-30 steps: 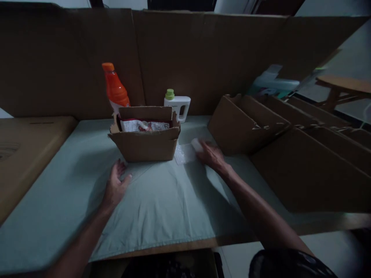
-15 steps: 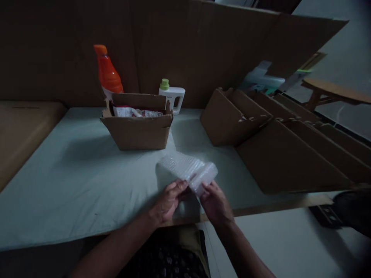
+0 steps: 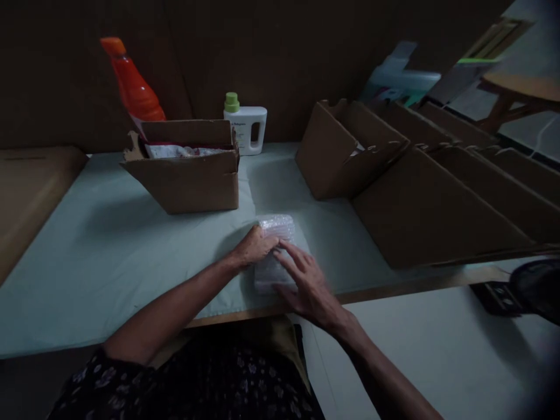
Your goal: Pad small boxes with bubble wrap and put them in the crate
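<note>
A piece of clear bubble wrap point(image 3: 276, 224) lies near the table's front edge, its lower part folded or bundled and smooth-looking. My left hand point(image 3: 257, 246) is closed on its left side, fingers across the middle. From the right, my right hand point(image 3: 310, 286) reaches over the lower part; its fingers are spread, the fingertips close to my left hand and the thumb near the lower edge. Whether anything is inside the wrap I cannot tell. Beyond my hands stands a cardboard bin point(image 3: 192, 185) with a red-and-white packet point(image 3: 175, 151) in it.
Behind the bin are an orange bottle point(image 3: 139, 93) and a white bottle with a green cap point(image 3: 245, 129). Several cardboard bins point(image 3: 437, 216) fill the right side, with a pale blue bottle point(image 3: 398, 79) behind them. A flat cardboard box point(image 3: 35, 181) lies at left.
The bubble wrap went from beside the bin to the front edge, first in my right hand, then in both hands. It now lies on the table, and my right hand's fingers have spread.
</note>
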Demonstrator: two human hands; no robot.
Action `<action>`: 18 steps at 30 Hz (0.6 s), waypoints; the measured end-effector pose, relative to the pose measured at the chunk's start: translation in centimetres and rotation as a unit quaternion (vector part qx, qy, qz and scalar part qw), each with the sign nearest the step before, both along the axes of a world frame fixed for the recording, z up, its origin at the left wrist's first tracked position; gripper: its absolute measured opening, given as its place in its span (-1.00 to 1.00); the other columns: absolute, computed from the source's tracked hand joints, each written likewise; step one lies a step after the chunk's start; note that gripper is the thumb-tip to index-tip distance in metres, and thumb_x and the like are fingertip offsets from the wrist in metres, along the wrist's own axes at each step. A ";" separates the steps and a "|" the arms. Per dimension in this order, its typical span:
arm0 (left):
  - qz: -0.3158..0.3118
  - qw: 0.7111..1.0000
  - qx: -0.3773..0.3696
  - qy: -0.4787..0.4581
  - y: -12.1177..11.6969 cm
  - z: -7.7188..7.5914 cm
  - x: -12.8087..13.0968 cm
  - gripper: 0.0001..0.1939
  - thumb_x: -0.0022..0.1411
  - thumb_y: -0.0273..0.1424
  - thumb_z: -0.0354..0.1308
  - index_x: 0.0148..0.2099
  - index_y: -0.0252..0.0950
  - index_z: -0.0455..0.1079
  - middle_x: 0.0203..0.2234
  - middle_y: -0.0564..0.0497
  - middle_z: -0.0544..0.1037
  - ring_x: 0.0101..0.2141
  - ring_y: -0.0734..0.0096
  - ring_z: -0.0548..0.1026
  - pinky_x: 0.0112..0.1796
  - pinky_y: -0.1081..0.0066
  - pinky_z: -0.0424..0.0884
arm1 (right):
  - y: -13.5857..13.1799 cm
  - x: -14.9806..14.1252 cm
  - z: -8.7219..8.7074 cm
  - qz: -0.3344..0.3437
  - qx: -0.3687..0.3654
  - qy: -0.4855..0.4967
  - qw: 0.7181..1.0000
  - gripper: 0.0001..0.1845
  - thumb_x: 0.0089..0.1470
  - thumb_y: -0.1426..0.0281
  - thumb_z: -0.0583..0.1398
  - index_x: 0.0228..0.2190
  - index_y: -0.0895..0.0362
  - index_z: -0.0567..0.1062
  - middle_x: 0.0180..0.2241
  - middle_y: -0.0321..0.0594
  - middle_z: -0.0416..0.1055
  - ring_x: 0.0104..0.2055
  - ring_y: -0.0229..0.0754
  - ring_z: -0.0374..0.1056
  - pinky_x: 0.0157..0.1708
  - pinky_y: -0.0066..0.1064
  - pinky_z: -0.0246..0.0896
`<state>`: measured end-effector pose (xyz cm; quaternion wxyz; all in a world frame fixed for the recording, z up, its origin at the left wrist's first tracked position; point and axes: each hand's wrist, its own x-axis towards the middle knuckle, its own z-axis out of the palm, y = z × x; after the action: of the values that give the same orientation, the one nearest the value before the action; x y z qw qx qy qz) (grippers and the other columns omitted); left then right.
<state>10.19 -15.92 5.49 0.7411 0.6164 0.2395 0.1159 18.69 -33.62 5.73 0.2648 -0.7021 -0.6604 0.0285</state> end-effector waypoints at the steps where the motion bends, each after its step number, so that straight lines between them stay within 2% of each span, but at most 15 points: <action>1: -0.004 1.000 0.013 0.000 0.6 0.2 0.9 -0.91 0.04 -0.44 0.21 -0.37 -0.36 0.49 -0.49 0.05 0.55 -0.40 0.40 0.46 -0.27 0.41 0.41 | 0.1 -0.1 -0.9 0.006 -0.007 -0.015 1.000 -0.51 0.14 0.40 0.24 0.12 0.10 0.45 0.31 0.09 0.22 0.32 0.18 0.18 0.14 0.12 0.28; 4: -0.008 0.999 0.040 0.003 2.7 0.5 3.7 -0.84 0.02 -0.48 0.19 -0.29 -0.38 0.51 -0.43 0.02 0.56 -0.37 0.41 0.47 -0.23 0.41 0.40 | -0.5 -0.6 -2.5 0.034 -0.006 -0.019 0.999 -0.65 0.14 0.47 0.22 -0.01 0.10 0.51 0.19 0.06 0.39 0.21 0.14 0.31 0.06 0.07 0.34; 9: 0.008 0.997 0.076 0.031 6.9 -0.3 8.2 -0.79 -0.15 -0.59 0.19 -0.35 -0.40 0.49 -0.45 0.02 0.54 -0.41 0.44 0.43 -0.29 0.44 0.36 | -1.4 -0.7 -1.6 0.066 0.023 0.025 0.997 -0.64 0.18 0.49 0.18 0.02 0.09 0.47 0.05 -0.06 0.51 0.03 0.02 0.43 -0.04 -0.08 0.37; 12: 0.028 0.994 0.095 0.051 8.9 -0.7 9.9 -0.78 -0.19 -0.61 0.15 -0.38 -0.37 0.44 -0.53 0.09 0.46 -0.48 0.47 0.37 -0.36 0.45 0.33 | -0.3 0.2 -1.1 0.018 0.028 0.016 0.999 -0.66 0.21 0.46 0.16 0.02 0.10 0.47 0.05 -0.05 0.51 -0.01 0.01 0.42 -0.08 -0.11 0.36; 15: 0.055 0.990 0.108 0.070 9.9 -1.1 10.6 -0.75 -0.18 -0.60 0.15 -0.34 -0.35 0.42 -0.58 0.13 0.40 -0.53 0.50 0.33 -0.41 0.48 0.31 | 1.4 1.3 -1.4 -0.071 -0.004 -0.032 0.997 -0.60 0.19 0.37 0.23 0.07 0.14 0.46 0.15 0.06 0.42 0.10 0.16 0.34 -0.05 0.00 0.33; 16: 0.067 0.989 0.111 0.076 10.1 -1.2 10.7 -0.73 -0.17 -0.59 0.15 -0.31 -0.35 0.43 -0.58 0.14 0.40 -0.54 0.51 0.33 -0.41 0.48 0.31 | 1.8 1.5 -1.6 -0.079 -0.018 -0.043 0.996 -0.57 0.17 0.35 0.26 0.07 0.15 0.46 0.17 0.09 0.39 0.14 0.21 0.32 -0.03 0.03 0.32; 18: 0.095 0.985 0.118 0.088 10.3 -1.6 10.6 -0.69 -0.14 -0.57 0.15 -0.24 -0.35 0.44 -0.56 0.13 0.42 -0.54 0.51 0.34 -0.41 0.48 0.32 | 2.2 1.4 -2.0 -0.052 -0.039 -0.048 0.997 -0.60 0.16 0.36 0.27 0.04 0.16 0.48 0.18 0.10 0.38 0.18 0.23 0.29 0.00 0.05 0.30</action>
<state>20.76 -5.66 3.84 0.6250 0.6818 0.3457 0.1584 20.07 -31.39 3.76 0.2061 -0.7461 -0.6331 0.0065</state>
